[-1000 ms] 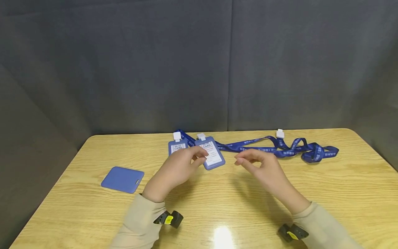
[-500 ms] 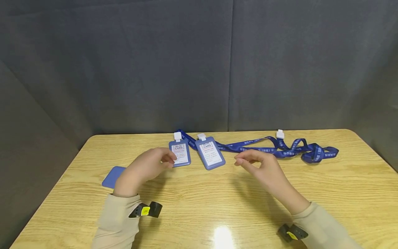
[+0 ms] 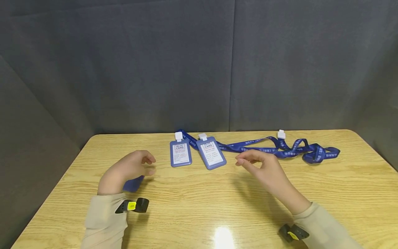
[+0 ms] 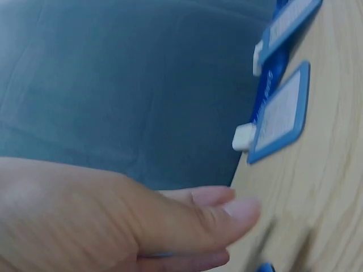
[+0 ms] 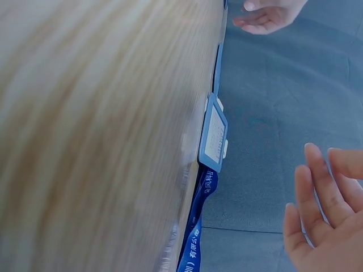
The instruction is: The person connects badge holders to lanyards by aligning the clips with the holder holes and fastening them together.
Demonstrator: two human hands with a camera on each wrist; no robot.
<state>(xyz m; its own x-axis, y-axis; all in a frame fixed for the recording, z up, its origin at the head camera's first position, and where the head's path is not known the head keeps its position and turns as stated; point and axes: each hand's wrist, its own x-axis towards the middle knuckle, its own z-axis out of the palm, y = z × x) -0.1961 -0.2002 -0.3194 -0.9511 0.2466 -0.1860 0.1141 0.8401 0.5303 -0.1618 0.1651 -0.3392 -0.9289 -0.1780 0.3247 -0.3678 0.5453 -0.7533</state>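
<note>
My left hand point(image 3: 129, 169) hovers above a plain blue card holder point(image 3: 133, 184), its fingers loosely bent and holding nothing. The hand hides most of that holder in the head view. To its right, a blue badge holder point(image 3: 181, 155) with a white ID/IC card lies face up. Beside it lies a second, slightly tilted badge holder point(image 3: 212, 155). Both have white clips at the top. My right hand point(image 3: 264, 169) is held above the table, right of the second badge; in the right wrist view its fingers point(image 5: 323, 192) are loosely extended with nothing in them.
A dark blue lanyard point(image 3: 264, 149) with white lettering runs behind the badges to a bunched part at the right. Its white clip point(image 3: 281, 134) lies near the back edge of the wooden table point(image 3: 186, 214). A dark curtain point(image 3: 155, 69) hangs behind.
My left hand has moved left, away from in front of the two badges and over the plain card holder. My right hand has stayed in place.
</note>
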